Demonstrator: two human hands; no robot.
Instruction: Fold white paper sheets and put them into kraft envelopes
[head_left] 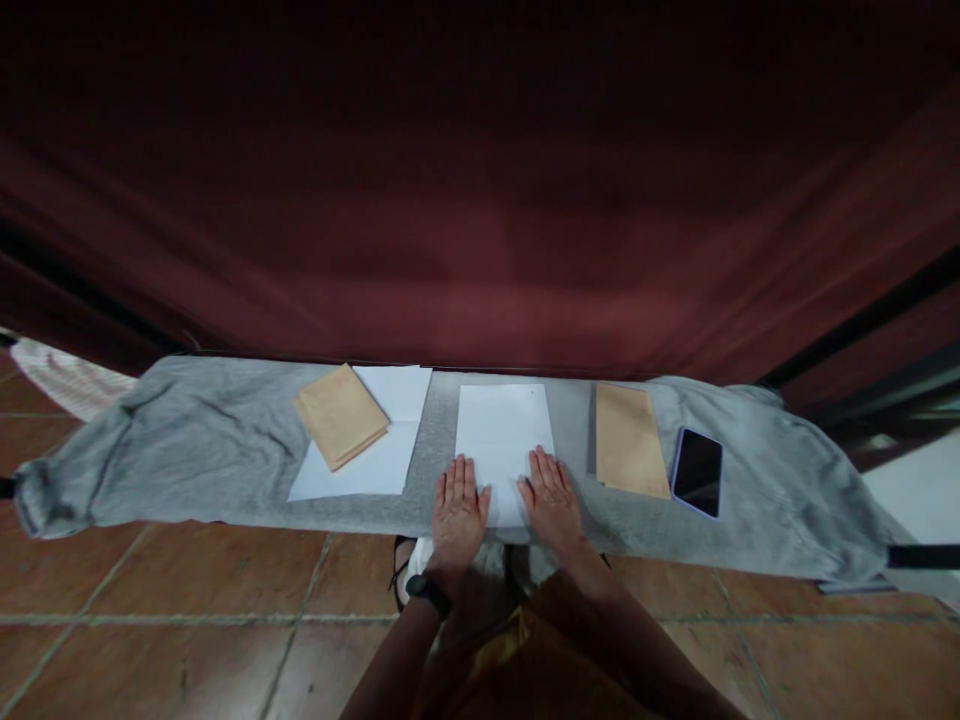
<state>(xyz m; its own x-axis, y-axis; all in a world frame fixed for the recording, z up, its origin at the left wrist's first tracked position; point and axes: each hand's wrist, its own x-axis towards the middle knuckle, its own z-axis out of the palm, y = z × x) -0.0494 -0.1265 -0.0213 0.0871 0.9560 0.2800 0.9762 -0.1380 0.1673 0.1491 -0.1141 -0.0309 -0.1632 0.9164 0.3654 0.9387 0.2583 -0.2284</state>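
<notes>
A white sheet of paper (pixel 502 420) with a faint crease across it lies flat in front of me on a grey cloth. My left hand (pixel 459 510) rests palm down at its lower left edge, fingers stretched out. On the lower right edge lies my right hand (pixel 553 505), also flat, with the fingers straight. Both hands touch the paper and grip nothing. To the left, brown envelopes (pixel 341 415) sit tilted on top of more white sheets (pixel 360 480). Right of my right hand is a stack of brown envelopes (pixel 630 440).
The grey cloth (pixel 217 430) covers a long narrow surface and hangs rumpled at both ends. A phone (pixel 697 472) with a purple edge lies right of the envelope stack. A dark red panel (pixel 480 280) rises directly behind. Brown floor tiles (pixel 202 580) show below.
</notes>
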